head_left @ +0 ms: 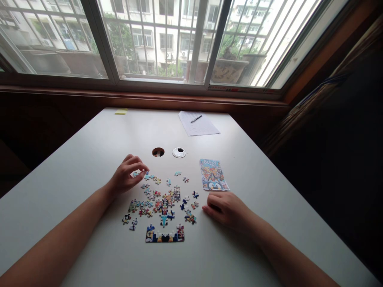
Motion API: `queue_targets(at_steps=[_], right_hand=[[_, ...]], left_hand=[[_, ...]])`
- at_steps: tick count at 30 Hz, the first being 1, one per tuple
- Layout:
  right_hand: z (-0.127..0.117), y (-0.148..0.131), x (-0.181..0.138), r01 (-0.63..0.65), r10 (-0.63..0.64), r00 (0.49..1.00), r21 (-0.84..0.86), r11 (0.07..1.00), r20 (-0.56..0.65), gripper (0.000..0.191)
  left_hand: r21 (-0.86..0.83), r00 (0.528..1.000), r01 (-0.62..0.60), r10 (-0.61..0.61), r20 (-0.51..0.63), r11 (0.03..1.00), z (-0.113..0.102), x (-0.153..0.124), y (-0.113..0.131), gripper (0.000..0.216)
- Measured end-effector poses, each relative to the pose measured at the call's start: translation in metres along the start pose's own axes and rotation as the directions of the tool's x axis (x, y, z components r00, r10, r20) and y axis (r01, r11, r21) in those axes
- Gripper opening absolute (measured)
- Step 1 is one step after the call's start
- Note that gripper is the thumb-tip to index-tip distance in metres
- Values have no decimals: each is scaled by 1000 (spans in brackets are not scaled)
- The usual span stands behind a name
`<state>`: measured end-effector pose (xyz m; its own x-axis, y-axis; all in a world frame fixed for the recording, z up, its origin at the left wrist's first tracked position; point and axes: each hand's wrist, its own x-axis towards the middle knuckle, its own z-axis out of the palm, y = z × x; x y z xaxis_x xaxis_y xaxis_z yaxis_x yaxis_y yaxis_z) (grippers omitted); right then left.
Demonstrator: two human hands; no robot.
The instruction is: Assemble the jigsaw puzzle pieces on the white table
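Observation:
Several small colourful jigsaw pieces (161, 199) lie scattered on the white table (89, 159) in front of me. A joined strip of pieces (164, 234) sits nearest to me. My left hand (127, 175) hovers at the far left of the scatter, thumb and fingers pinched on a small bluish piece (136, 174). My right hand (224, 207) rests on the table to the right of the pieces, fingers curled down; nothing shows in it. Just beyond it lies the printed reference picture (213, 174).
A round cable hole (158, 152) and its white cap (178, 152) sit beyond the pieces. A sheet of paper (199, 123) with a pen (196, 118) and a yellow sticky pad (121, 112) lie near the window. A dark curtain hangs at the right.

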<state>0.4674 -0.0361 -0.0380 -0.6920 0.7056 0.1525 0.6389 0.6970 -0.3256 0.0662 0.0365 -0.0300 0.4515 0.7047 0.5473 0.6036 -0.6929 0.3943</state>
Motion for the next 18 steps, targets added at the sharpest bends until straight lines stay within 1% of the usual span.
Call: queue_targets(at_steps=[2, 5, 8, 12, 18], right_hand=[[0, 0, 0, -3, 2, 1000, 9, 1000, 2, 32], [-1, 0, 0, -7, 7, 1000, 13, 1000, 3, 31], [-2, -1, 0, -5, 5, 1000, 17, 1000, -3, 31], [-1, -1, 0, -9, 9, 1000, 16, 1000, 4, 31], [-1, 0, 0, -17, 16, 1000, 16, 1000, 13, 30]], left_hand=[[-10, 995, -72, 73, 73, 997, 1, 0, 7, 13], [-34, 972, -137, 141, 187, 990, 1, 0, 18, 14], [-75, 944, -193, 206, 258, 978, 2, 2, 25, 14], [-104, 913, -231, 252, 322, 967, 4, 3, 27, 11], [-103, 901, -223, 245, 359, 969, 5, 2, 25, 8]])
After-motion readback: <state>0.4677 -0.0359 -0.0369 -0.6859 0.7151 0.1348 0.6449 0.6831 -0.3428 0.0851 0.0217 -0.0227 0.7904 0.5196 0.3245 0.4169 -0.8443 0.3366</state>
